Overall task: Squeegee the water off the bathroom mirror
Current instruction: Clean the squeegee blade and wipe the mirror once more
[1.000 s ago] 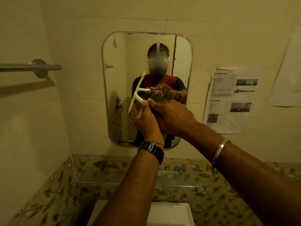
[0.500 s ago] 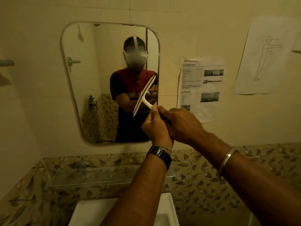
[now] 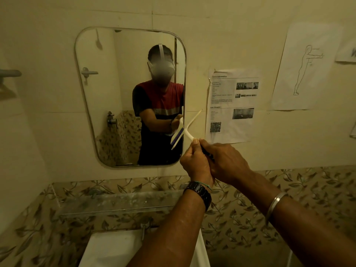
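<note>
The left hand and the right hand both grip the handle of the white squeegee, fingers curled round it and the left thumb lying up the stem. Its tilted blade crosses the lower right edge of the mirror.

The squeegee sits at the mirror's right edge, above the shelf and sink.

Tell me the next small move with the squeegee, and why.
Probably lift the squeegee toward the top of the mirror and lay its blade flat on the glass for a downward stroke. The left hand and right hand both grip the handle, but the blade sits tilted and low, straddling the mirror's right edge, partly over the wall.
</note>
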{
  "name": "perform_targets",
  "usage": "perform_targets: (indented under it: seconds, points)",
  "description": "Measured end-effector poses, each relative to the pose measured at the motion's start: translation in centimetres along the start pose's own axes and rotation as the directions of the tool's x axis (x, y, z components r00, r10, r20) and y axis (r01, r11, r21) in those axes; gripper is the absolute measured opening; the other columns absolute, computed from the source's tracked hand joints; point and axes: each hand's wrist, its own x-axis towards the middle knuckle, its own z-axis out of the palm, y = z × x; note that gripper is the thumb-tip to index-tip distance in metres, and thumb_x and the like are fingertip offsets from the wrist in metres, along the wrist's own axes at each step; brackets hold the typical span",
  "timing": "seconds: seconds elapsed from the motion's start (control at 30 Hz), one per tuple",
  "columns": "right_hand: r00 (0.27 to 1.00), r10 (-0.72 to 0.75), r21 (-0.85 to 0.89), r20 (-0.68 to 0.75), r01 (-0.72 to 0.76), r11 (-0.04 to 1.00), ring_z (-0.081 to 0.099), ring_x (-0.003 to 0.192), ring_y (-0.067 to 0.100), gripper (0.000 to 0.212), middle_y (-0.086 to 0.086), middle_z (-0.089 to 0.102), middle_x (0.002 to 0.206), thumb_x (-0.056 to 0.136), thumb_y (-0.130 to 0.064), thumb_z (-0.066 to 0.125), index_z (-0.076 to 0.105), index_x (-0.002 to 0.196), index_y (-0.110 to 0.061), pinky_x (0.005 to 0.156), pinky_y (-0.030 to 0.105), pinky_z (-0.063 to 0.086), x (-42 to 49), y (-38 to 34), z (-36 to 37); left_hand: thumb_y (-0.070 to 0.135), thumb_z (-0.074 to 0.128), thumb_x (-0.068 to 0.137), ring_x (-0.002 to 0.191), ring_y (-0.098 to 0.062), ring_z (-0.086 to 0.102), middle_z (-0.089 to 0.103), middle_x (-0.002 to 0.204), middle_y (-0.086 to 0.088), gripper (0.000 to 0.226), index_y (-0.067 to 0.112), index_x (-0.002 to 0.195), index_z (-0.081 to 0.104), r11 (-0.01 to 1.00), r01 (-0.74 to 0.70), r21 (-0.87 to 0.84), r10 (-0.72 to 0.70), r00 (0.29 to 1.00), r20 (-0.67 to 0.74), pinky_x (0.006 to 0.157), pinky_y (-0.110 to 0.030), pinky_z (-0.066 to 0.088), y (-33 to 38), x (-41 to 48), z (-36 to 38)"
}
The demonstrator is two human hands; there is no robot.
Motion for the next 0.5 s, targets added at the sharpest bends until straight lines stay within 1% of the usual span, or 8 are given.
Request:
perform_targets:
  seconds: [0.13,0.2,0.27,0.37,0.43,0.5]
  points:
    - [0.993,-0.098,-0.02,-0.064,0.096,0.995,0.056,0.063,0.016,0.05,-0.002,0.061,0.081,0.102,-0.043,0.046,0.04,0.151,-0.031,0.052,0.032,0.051,1.3,-2.7,-0.9,0.03,0.053,0.106,0.064,-0.006,0.055,0.061,0.074,0.007,0.028,0.025,0.081,0.062,0.998,-0.051,-0.042,0.049,0.998,-0.027,0.062,-0.019,0.045,2.1,0.7,-2.0]
    - [0.986,-0.147,-0.038,-0.085,0.144,0.989,0.054,0.062,0.013,0.052,-0.004,0.059,0.08,0.103,-0.043,0.047,0.039,0.153,-0.031,0.051,0.029,0.048,2.9,-4.9,-1.1,0.03,0.053,0.106,0.066,-0.004,0.056,0.062,0.076,0.009,0.026,0.027,0.083,0.064,0.994,-0.095,-0.051,0.092,0.994,-0.061,0.064,-0.018,0.046,3.7,1.6,-3.6]
    - [0.976,-0.197,-0.031,-0.097,0.195,0.98,0.055,0.065,0.012,0.054,-0.005,0.059,0.083,0.103,-0.043,0.047,0.036,0.154,-0.031,0.053,0.029,0.049,4.9,-7.3,-0.8,0.029,0.052,0.107,0.069,-0.005,0.057,0.063,0.079,0.009,0.025,0.027,0.085,0.063,0.988,-0.14,-0.06,0.132,0.985,-0.113,0.066,-0.02,0.046,5.2,2.8,-5.4]
    - [0.959,-0.263,-0.031,-0.103,0.261,0.965,0.056,0.069,0.013,0.055,-0.004,0.06,0.089,0.103,-0.047,0.044,0.034,0.155,-0.031,0.056,0.033,0.052,7.7,-11.1,0.0,0.03,0.05,0.107,0.07,-0.007,0.058,0.063,0.081,0.007,0.025,0.027,0.086,0.063,0.98,-0.195,-0.049,0.182,0.963,-0.196,0.066,-0.022,0.046,7.5,5.0,-8.8]
    - [0.941,-0.317,-0.024,-0.114,0.317,0.948,0.054,0.069,0.012,0.055,-0.005,0.059,0.089,0.103,-0.048,0.043,0.035,0.155,-0.03,0.054,0.029,0.048,9.4,-13.7,0.7,0.035,0.048,0.108,0.07,-0.005,0.055,0.06,0.081,0.009,0.027,0.03,0.084,0.06,0.974,-0.226,-0.012,0.217,0.948,-0.231,0.067,-0.02,0.044,8.9,6.5,-11.3]
    - [0.923,-0.364,-0.017,-0.12,0.365,0.931,0.054,0.067,0.011,0.054,-0.005,0.059,0.087,0.104,-0.047,0.044,0.038,0.154,-0.029,0.05,0.024,0.04,11.0,-16.0,1.4,0.038,0.047,0.108,0.071,-0.005,0.054,0.06,0.081,0.008,0.027,0.03,0.085,0.059,0.976,-0.219,0.012,0.215,0.944,-0.251,0.068,-0.021,0.043,9.7,8.1,-13.5]
